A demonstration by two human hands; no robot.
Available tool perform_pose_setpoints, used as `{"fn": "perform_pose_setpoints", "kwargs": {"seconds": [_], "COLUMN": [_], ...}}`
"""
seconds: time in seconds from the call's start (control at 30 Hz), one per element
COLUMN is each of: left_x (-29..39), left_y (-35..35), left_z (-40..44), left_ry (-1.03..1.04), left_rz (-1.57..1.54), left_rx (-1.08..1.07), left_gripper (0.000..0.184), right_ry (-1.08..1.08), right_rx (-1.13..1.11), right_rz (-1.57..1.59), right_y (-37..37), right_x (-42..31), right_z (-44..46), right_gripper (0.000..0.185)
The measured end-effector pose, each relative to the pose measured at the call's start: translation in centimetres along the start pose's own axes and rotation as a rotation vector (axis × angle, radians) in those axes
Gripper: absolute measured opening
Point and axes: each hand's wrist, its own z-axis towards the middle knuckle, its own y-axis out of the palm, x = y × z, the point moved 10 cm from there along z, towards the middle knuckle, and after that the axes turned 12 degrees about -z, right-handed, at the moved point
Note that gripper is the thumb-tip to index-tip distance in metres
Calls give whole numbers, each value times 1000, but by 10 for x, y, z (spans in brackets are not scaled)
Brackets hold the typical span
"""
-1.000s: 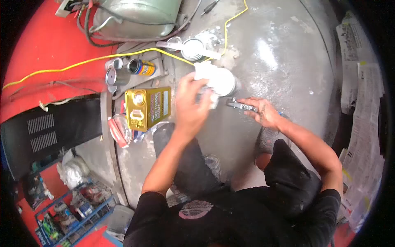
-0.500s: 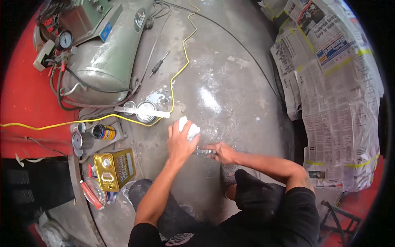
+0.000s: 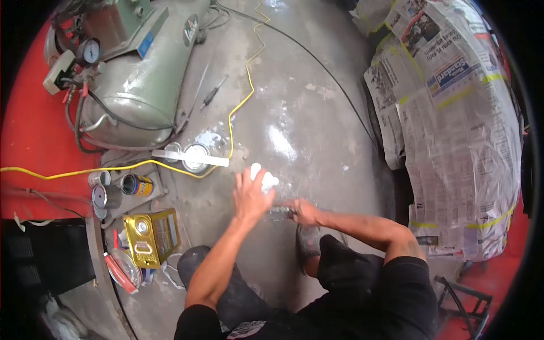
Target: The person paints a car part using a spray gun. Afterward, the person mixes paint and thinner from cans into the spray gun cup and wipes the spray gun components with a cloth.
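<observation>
My left hand is closed around a white cloth or paper wad, which sticks out past the fingers above the grey floor. Just right of it, my right hand grips a small metal tool, its exact kind blurred. The tool's left end comes close to the left hand; whether they touch is not clear. Up and to the left, a white strip lies across a round can of pale material. A gold rectangular can stands left of my left forearm.
A green compressor tank stands at the upper left. A yellow cord crosses the floor near a screwdriver-like tool. Small cans sit left. A newspaper-covered object fills the right side, above a dark metal frame.
Since the first frame the view has shifted, showing more compressor and newspaper. The white container formerly beside my hands is no longer visible. Both hands remain close together, the left around the white wad.
</observation>
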Motion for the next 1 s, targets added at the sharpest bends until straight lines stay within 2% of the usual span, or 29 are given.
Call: {"fn": "perform_pose_setpoints", "kwargs": {"seconds": [0.03,0.07,0.1,0.17,0.2,0.27,0.33,0.37,0.4,0.43,0.5,0.53,0.6,0.63,0.67,0.7,0.73,0.8,0.83,0.87,0.9,0.93,0.97,1.0], "left_x": [28,58,78,66,57,27,58,76,44,42,30,62,47,40,3,17,39,73,46,9,-12,-4,15,50], "left_y": [-23,-41,-52,-35,-21,-6,-32,-41,-17,-9,-4,-28,-22,-19,3,-6,-20,-49,-33,-8,8,3,-11,-36], "left_z": [14,15,2,0,-3,1,-2,3,6,0,-1,1,-2,5,5,-4,1,0,7,11,1,-4,0,-1], "left_ry": [85,154,192,160,127,47,138,189,111,95,62,152,97,89,-39,18,85,183,86,0,-88,-131,-28,64], "left_rz": [22,41,53,52,44,59,96,107,83,64,51,58,41,32,-17,-4,14,34,17,-3,-24,-21,-4,11], "left_rx": [38,60,57,49,29,5,41,71,59,37,22,47,48,54,6,18,52,111,81,46,1,-21,30,68], "left_gripper": [54,53,51,53,54,56,54,54,55,55,54,52,53,53,55,53,52,49,51,53,54,55,52,49], "right_ry": [9,-72,-37,27,115,-16,-50,41,133,217,136,45,-79,40,160,267,72,13,-17,58,65,65,52,-68], "right_rx": [-33,137,92,42,-91,76,208,56,-78,-206,-91,38,172,35,-101,-238,-83,63,133,20,-14,-42,-58,104], "right_rz": [-41,17,57,88,103,79,85,102,118,135,114,70,6,7,19,31,50,134,167,216,136,49,-54,-55], "right_y": [-2,-3,11,2,12,-10,-14,0,13,25,-3,-4,3,3,2,15,16,10,-1,17,22,20,11,-6], "right_x": [3,4,6,15,32,9,-11,7,30,44,30,21,10,21,26,31,28,11,5,32,27,18,14,-11], "right_z": [7,5,3,10,12,11,-2,6,12,12,18,15,0,7,11,12,11,10,9,14,5,1,9,9], "right_gripper": [45,45,45,45,45,47,49,56,63,71,72,72,69,68,67,66,63,62,61,49,47,45,44,44]}}
